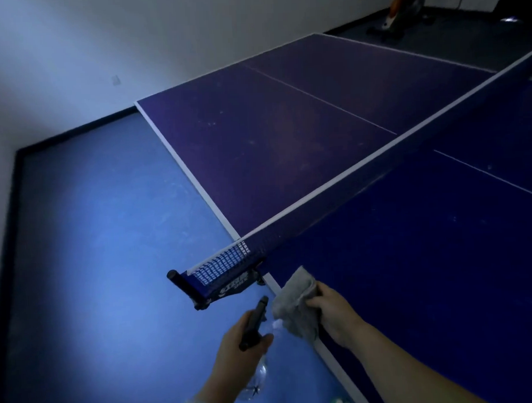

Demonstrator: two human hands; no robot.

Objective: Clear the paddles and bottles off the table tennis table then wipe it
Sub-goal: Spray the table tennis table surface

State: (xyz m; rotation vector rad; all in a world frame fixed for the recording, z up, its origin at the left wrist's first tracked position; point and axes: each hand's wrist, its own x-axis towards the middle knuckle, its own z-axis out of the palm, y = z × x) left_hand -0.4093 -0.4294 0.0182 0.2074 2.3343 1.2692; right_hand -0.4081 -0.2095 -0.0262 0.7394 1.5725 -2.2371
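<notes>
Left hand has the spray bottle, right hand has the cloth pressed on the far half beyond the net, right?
Not quite. In the head view the right hand presses the cloth on the near half's edge, this side of the net. The left hand does hold the spray bottle.

Games room: table tennis table (317, 145), net (377, 155), blue floor (103, 252)

I see white lettering on the net clamp (228, 288), upside down and too blurred to read; nothing else legible.
</notes>
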